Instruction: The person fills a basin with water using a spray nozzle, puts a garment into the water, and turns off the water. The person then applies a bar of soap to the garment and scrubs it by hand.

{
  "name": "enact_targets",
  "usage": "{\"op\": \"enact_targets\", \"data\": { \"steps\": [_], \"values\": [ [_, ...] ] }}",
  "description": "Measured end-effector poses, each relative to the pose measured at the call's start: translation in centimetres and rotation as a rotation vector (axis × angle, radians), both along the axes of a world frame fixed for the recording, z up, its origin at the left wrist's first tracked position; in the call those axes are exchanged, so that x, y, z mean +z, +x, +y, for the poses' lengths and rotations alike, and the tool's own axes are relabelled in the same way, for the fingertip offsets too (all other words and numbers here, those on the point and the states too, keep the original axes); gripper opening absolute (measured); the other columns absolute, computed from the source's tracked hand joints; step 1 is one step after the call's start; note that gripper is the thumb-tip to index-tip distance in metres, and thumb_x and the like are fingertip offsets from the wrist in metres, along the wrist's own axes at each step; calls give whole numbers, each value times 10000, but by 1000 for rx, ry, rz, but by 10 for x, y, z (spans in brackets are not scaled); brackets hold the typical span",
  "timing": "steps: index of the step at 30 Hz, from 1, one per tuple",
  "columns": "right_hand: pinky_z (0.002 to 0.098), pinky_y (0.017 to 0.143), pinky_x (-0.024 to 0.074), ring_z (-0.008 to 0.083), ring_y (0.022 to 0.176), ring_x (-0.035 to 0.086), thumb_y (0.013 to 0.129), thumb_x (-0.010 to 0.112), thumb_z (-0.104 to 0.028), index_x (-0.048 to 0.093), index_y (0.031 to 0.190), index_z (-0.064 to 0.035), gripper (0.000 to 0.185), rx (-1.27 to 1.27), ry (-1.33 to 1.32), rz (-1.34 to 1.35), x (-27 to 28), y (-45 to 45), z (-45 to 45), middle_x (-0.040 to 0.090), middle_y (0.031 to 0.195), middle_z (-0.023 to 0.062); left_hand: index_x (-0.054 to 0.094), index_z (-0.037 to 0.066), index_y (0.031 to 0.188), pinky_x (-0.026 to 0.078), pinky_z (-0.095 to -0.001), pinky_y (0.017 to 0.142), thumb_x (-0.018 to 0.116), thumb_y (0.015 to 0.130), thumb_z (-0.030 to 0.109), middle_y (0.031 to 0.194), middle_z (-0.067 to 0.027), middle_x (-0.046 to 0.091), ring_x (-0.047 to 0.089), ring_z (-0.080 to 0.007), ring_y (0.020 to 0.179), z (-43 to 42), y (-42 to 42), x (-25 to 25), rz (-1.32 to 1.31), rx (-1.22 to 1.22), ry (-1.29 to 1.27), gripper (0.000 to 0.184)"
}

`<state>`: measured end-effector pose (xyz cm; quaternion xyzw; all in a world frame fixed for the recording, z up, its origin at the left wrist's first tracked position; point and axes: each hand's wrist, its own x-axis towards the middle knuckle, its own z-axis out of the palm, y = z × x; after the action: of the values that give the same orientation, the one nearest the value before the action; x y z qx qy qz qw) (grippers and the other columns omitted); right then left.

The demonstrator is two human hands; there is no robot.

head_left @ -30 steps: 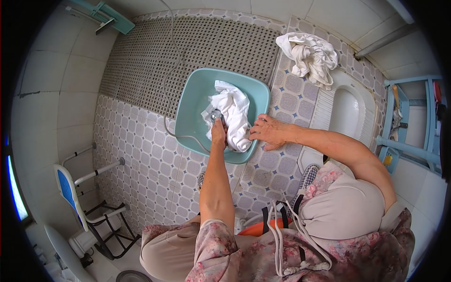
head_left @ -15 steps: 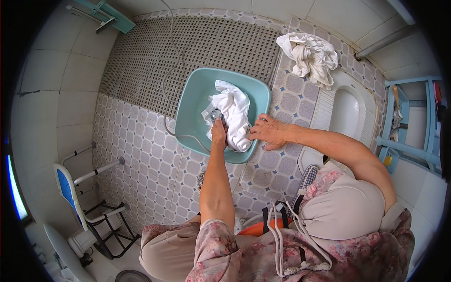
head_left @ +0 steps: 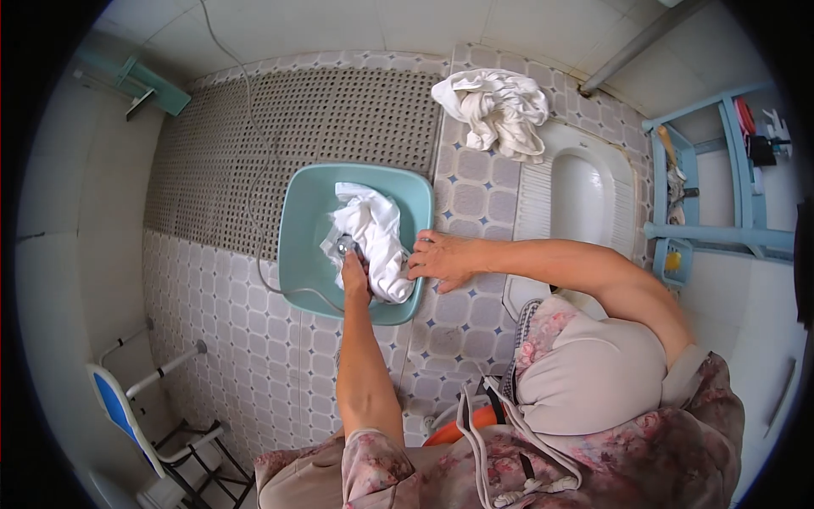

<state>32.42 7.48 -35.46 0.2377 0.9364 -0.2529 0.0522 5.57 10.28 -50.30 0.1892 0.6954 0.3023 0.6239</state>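
A teal plastic basin (head_left: 295,204) stands on the tiled floor with a bunched white cloth (head_left: 373,233) inside it. My left hand (head_left: 355,276) is closed around a shower head (head_left: 346,246) over the cloth's left side, and a grey hose (head_left: 254,212) runs from it over the basin's near rim. At the basin's right rim lies my right hand (head_left: 445,259), its fingers spread over the edge next to the cloth. Whether water flows is too small to tell.
Off-white cloths (head_left: 500,110) lie on the floor beside a squat toilet (head_left: 581,199). A grey perforated mat (head_left: 339,110) is behind the basin. There is a blue rack (head_left: 731,161) at right and a blue-backed chair (head_left: 119,407) at lower left.
The camera view has shifted, so the basin, cloths and toilet appear further left, with the basin lower. Both hands keep their places at the basin.
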Motion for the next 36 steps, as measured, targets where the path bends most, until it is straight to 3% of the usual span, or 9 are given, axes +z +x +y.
{"op": "enact_targets", "data": {
  "steps": [14, 18, 21, 24, 36],
  "values": [
    [503, 1139, 186, 284, 1237, 453, 734, 719, -427, 529, 1353, -194, 688, 17, 38, -25, -17, -3, -1, 547, 1248, 62, 543, 93, 898, 467, -308, 635, 437, 975, 465, 763, -13, 523, 503, -141, 676, 0, 2, 7, 3, 8, 6, 394],
    [500, 1137, 189, 299, 1230, 453, 736, 714, -427, 529, 1352, -197, 683, 16, 48, -31, -15, -3, -1, 546, 1239, 59, 541, 98, 892, 460, -303, 633, 437, 974, 473, 756, -8, 517, 499, -139, 672, 0, 0, 1, -17, 3, 16, 398],
    [496, 1142, 176, 257, 1251, 433, 765, 713, -439, 508, 1363, -198, 677, 29, 25, -102, -11, -4, 0, 519, 1294, 45, 541, 101, 893, 456, -301, 634, 437, 974, 485, 757, -7, 516, 497, -139, 671, -1, 0, 4, -21, 4, 19, 405],
    [498, 1137, 188, 301, 1229, 449, 737, 720, -426, 529, 1350, -198, 681, 15, 34, -38, -14, -3, -1, 542, 1245, 54, 543, 102, 897, 456, -302, 637, 436, 974, 494, 761, -7, 518, 499, -140, 675, -1, 0, 3, -14, 1, 13, 413],
    [488, 1135, 180, 288, 1232, 443, 742, 720, -423, 538, 1339, -199, 663, 12, 32, -24, -15, -2, -1, 545, 1231, 53, 550, 100, 903, 466, -306, 647, 440, 971, 488, 773, -9, 528, 508, -140, 688, 0, 0, 0, 8, 2, 8, 409]
  ]
}}
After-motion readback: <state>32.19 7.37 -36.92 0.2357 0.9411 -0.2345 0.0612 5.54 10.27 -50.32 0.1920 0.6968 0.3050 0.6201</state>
